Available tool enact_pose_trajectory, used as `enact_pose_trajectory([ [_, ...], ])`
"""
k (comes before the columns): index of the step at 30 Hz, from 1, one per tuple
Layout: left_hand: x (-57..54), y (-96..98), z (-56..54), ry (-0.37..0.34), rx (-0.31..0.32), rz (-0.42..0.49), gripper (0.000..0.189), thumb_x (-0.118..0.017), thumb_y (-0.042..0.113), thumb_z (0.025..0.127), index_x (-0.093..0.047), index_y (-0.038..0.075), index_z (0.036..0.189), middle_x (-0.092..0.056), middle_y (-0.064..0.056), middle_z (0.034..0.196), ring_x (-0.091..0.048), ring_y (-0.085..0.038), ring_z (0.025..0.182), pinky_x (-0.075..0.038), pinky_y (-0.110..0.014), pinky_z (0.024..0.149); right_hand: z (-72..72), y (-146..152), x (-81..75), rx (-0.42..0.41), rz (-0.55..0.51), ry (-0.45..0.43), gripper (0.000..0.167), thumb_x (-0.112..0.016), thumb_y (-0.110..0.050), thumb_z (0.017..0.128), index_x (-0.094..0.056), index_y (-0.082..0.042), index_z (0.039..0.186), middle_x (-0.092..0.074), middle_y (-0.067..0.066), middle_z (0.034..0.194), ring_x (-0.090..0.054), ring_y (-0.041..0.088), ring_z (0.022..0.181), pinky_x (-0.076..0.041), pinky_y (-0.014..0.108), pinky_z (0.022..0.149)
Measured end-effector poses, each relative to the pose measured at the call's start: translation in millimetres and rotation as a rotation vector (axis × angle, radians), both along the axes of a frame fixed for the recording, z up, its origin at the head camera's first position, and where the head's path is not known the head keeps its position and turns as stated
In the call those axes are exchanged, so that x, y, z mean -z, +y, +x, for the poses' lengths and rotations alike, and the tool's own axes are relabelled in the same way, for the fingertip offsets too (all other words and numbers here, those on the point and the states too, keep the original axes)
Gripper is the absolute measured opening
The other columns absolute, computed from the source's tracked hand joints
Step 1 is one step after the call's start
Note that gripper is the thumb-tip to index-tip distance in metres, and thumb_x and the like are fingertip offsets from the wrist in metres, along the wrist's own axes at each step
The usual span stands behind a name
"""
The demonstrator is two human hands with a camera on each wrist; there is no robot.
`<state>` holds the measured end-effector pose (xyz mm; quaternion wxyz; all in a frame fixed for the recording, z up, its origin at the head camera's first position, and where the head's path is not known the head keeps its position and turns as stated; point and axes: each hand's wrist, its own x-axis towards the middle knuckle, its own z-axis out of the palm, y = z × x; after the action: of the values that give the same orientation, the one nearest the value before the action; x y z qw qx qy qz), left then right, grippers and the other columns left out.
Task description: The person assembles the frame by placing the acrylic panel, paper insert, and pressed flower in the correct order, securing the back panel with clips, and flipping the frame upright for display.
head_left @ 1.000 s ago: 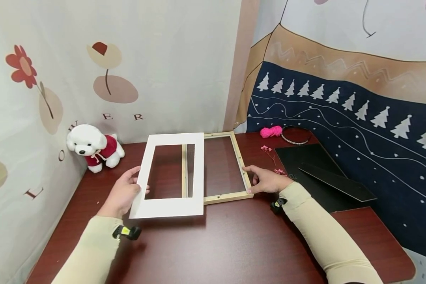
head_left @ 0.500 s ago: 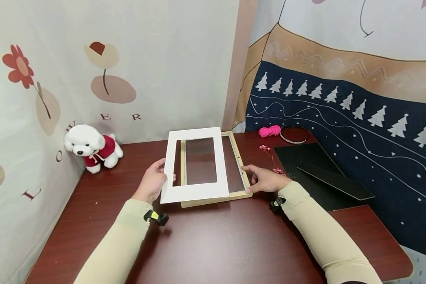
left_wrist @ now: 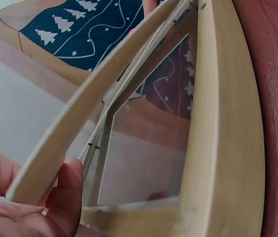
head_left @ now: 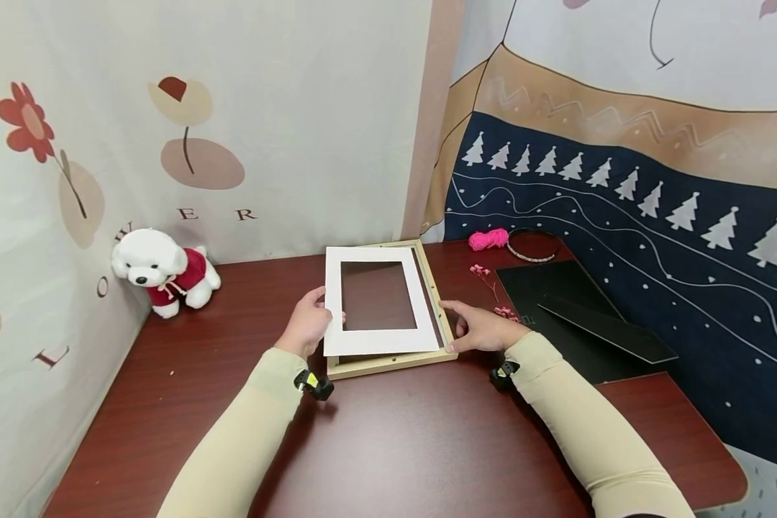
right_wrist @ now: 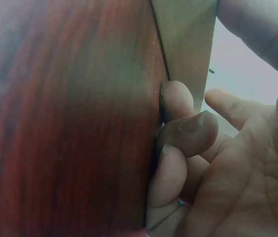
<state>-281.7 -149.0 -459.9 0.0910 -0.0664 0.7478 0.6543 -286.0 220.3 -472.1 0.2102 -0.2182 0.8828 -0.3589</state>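
Observation:
A white mat board point(head_left: 382, 342) with a rectangular window lies tilted over a pale wooden picture frame point(head_left: 388, 365) on the table. Its left edge is pinched between the thumb and fingers of my left hand point(head_left: 307, 322). In the left wrist view, the mat point(left_wrist: 80, 108) is raised at this side above the frame's rail point(left_wrist: 232, 118), and a glossy clear pane point(left_wrist: 149, 148) shows inside the frame. My right hand point(head_left: 485, 328) holds the frame's right side near the front corner. The right wrist view shows curled fingers point(right_wrist: 188, 131) beside the frame's outer edge point(right_wrist: 186, 44).
A black backing board point(head_left: 553, 295) with a stand leg point(head_left: 609, 331) lies at right. Pink yarn point(head_left: 488, 239), a dark hoop point(head_left: 532, 252) and a pink flower sprig point(head_left: 482, 272) are behind it. A white plush dog point(head_left: 162, 270) sits at the back left.
My left hand has carried the mat board rightward from beside the frame until it mostly covers it, and its right edge has come down. My right hand has stayed at the frame's side.

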Motion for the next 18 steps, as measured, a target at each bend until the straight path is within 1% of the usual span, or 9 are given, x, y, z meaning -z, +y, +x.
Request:
enact_pose_trajectory([
  [2,0.3,3.8,-0.4,0.005,0.005,-0.015,0.073,-0.033,-0.011,0.098,-0.015,-0.001,0.168,-0.044,-0.035,0.147,-0.068,-0.042,0.119,-0.057,-0.025,0.080,0.0,0.7,0.6,0.002,0.010,-0.001,0.100,-0.088,-0.030,0.085,-0.032,-0.010,0.165,-0.059,0.011,0.100,-0.055,0.023,0.093,-0.050,0.031,0.071],
  [4,0.8,6.8,-0.9,0.015,0.016,-0.041,0.073,-0.034,-0.010,0.097,-0.016,-0.002,0.167,-0.040,-0.035,0.152,-0.065,-0.044,0.125,-0.055,-0.029,0.089,0.1,1.1,1.0,0.001,0.015,-0.003,0.100,-0.089,-0.030,0.085,-0.032,-0.011,0.165,-0.059,0.011,0.101,-0.055,0.023,0.093,-0.050,0.031,0.070],
  [6,1.8,8.4,-1.7,0.032,0.031,-0.088,0.073,-0.035,-0.009,0.097,-0.017,-0.003,0.167,-0.035,-0.034,0.158,-0.057,-0.042,0.136,-0.049,-0.035,0.102,0.6,0.9,0.7,0.002,0.011,-0.010,0.101,-0.089,-0.030,0.084,-0.032,-0.012,0.165,-0.059,0.011,0.101,-0.055,0.023,0.093,-0.049,0.032,0.069],
  [8,2.6,8.8,-2.5,0.053,0.045,-0.147,0.072,-0.036,-0.008,0.096,-0.020,-0.004,0.166,-0.032,-0.032,0.162,-0.048,-0.040,0.144,-0.043,-0.042,0.113,1.4,0.2,-0.3,-0.005,0.002,-0.010,0.100,-0.089,-0.030,0.083,-0.033,-0.013,0.164,-0.059,0.012,0.101,-0.054,0.024,0.093,-0.049,0.033,0.069],
  [10,3.3,8.1,-3.4,0.069,0.058,-0.207,0.071,-0.038,-0.006,0.096,-0.022,-0.005,0.165,-0.032,-0.031,0.163,-0.040,-0.038,0.148,-0.037,-0.047,0.119,1.5,-0.9,0.0,-0.011,0.000,-0.002,0.098,-0.089,-0.031,0.084,-0.035,-0.013,0.164,-0.058,0.012,0.100,-0.054,0.024,0.093,-0.048,0.034,0.070],
  [12,2.9,6.4,-4.0,0.084,0.077,-0.268,0.070,-0.040,-0.003,0.097,-0.024,-0.006,0.165,-0.034,-0.031,0.163,-0.035,-0.038,0.150,-0.035,-0.050,0.122,2.0,-2.1,-0.3,-0.016,0.007,0.009,0.094,-0.087,-0.033,0.086,-0.037,-0.014,0.163,-0.058,0.011,0.100,-0.054,0.023,0.092,-0.048,0.034,0.070],
  [15,0.9,4.2,-4.7,0.100,0.124,-0.344,0.069,-0.042,0.002,0.098,-0.025,-0.007,0.164,-0.036,-0.032,0.162,-0.035,-0.039,0.152,-0.035,-0.051,0.123,1.6,-3.3,0.7,-0.025,0.032,0.032,0.089,-0.084,-0.035,0.089,-0.040,-0.015,0.163,-0.058,0.009,0.100,-0.054,0.022,0.091,-0.048,0.034,0.071],
  [18,-1.5,1.9,-5.7,0.120,0.185,-0.423,0.067,-0.042,0.003,0.097,-0.028,-0.009,0.162,-0.038,-0.032,0.161,-0.038,-0.038,0.150,-0.038,-0.049,0.120,1.7,-3.9,0.3,-0.024,0.044,0.036,0.086,-0.084,-0.033,0.090,-0.041,-0.016,0.162,-0.057,0.009,0.102,-0.054,0.021,0.090,-0.048,0.034,0.073],
])
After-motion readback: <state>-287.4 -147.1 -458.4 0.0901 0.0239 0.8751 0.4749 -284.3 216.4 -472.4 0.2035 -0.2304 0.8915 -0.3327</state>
